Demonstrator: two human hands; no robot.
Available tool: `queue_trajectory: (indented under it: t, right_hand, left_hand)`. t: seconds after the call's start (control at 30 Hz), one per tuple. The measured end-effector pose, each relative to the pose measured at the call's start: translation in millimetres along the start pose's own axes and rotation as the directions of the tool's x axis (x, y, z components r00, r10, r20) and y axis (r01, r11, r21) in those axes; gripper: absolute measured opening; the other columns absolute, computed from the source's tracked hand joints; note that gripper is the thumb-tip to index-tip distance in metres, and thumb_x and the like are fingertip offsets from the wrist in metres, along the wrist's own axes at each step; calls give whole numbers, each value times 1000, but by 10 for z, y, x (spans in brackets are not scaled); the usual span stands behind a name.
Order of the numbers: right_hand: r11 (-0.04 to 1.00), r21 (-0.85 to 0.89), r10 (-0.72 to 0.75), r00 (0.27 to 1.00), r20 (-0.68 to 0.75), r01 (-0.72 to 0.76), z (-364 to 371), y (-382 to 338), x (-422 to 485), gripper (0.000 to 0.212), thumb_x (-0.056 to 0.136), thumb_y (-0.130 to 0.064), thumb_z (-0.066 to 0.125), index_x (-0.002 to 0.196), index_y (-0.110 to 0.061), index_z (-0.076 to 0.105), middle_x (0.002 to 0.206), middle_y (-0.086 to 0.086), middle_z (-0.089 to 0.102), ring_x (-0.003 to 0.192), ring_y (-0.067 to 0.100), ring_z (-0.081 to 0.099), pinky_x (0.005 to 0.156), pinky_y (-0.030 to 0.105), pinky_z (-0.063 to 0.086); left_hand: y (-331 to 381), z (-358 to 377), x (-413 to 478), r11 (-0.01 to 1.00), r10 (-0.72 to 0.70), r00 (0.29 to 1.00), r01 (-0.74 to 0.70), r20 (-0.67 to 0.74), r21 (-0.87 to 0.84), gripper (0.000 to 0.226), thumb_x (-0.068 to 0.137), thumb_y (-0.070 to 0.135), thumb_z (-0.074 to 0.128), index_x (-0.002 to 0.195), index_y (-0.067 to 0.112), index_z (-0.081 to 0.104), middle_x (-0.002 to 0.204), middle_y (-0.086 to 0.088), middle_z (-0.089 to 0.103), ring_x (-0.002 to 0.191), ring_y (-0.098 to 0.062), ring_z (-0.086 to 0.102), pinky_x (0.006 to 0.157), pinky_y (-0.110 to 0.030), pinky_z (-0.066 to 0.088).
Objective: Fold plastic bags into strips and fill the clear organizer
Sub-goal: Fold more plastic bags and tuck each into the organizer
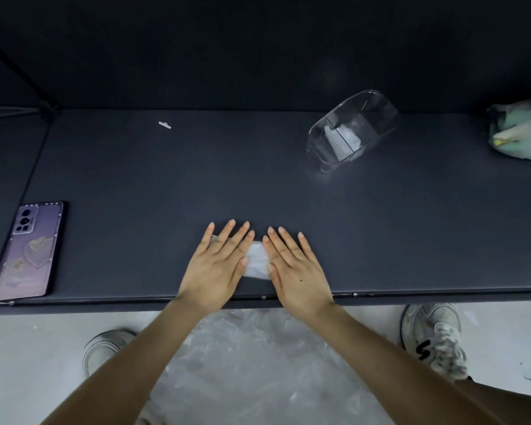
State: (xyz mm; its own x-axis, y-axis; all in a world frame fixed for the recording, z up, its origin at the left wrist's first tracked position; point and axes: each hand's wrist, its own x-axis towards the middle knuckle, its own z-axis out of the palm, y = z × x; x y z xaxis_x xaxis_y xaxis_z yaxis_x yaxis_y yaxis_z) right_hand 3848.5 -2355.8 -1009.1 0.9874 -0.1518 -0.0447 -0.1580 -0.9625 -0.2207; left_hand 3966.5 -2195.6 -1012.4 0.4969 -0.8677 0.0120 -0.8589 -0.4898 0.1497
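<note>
Both hands are flat on the dark table (166, 179) with fingers straight and spread, gripping nothing. The left hand (218, 265) and right hand (295, 268) press down on either end of a small folded plastic bag (257, 261), which sits nearer the person and left of the clear organizer (353, 130). The organizer already has a white folded strip (344, 139) inside, a stuffed bag (518, 130) lies off to its right, and a purple phone (31, 250) is way off to its left.

We see dark bench (135, 179). Folded plastic bag (257, 262) lies flat between and under left hand (218, 265) and right hand (295, 265). Clear organizer (350, 130) beyond right hand, well apart. Phone (31, 250) far left of left hand. White scrap (165, 125) beyond left hand. Stuffed bag (518, 130) far right.
</note>
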Motion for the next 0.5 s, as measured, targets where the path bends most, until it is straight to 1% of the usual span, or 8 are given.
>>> queue_trajectory:
  t: [0.07, 0.17, 0.27, 0.37, 0.43, 0.5]
  right_hand:
    - [1000, -2, -3, 1000, -1, 3, 5, -2, 0, 51, 102, -29, 21, 143, -6, 42, 151, 8, 38, 143, 22, 30, 114, 45, 19]
    - [999, -40, -20, 1000, 22, 21, -21, 28, -20, 53, 102, -34, 23, 146, -8, 35, 154, 6, 33, 145, 22, 26, 114, 49, 16]
    - [996, -84, -26, 998, 65, 32, -60, 143, -109, 57, 103, -42, 19, 149, -9, 28, 156, 6, 29, 146, 21, 22, 113, 53, 14]
    - [993, -112, -25, 994, 103, 37, -91, 216, -154, 64, 103, -49, 8, 148, -8, 29, 156, 8, 29, 145, 21, 23, 112, 54, 15]
    - [993, -113, -21, 993, 115, 34, -93, 209, -151, 67, 102, -51, 6, 148, -8, 29, 156, 8, 29, 145, 22, 23, 112, 55, 15]
    - [994, -109, -15, 994, 113, 27, -86, 199, -147, 66, 102, -50, 6, 148, -9, 28, 156, 8, 29, 145, 22, 23, 112, 55, 15]
  left_hand:
    - [-93, 2, -18, 1000, -5, 1000, 5, 4, 1, 52, 105, 34, 16, 147, 8, 32, 154, -4, 35, 145, -22, 22, 119, -45, 10]
    - [-120, 27, -50, 1000, -26, 1000, 26, 3, -6, 52, 105, 33, 18, 150, 9, 28, 157, -2, 29, 147, -22, 17, 119, -49, 10]
    - [-66, 32, -59, 999, -44, 999, 44, 1, 13, 51, 104, 32, 18, 150, 12, 31, 157, -2, 29, 147, -24, 20, 117, -55, 12]
    - [-40, 13, -61, 997, -64, 998, 64, 19, 33, 51, 104, 32, 17, 149, 15, 33, 157, -1, 30, 146, -25, 23, 115, -58, 14]
    - [-39, 14, -56, 998, -67, 997, 66, 39, 11, 51, 104, 32, 17, 149, 14, 33, 157, -1, 29, 146, -25, 22, 115, -57, 12]
    - [-46, 18, -59, 997, -64, 997, 66, 50, -45, 53, 105, 35, 13, 149, 12, 30, 157, -1, 28, 147, -21, 16, 117, -52, 5]
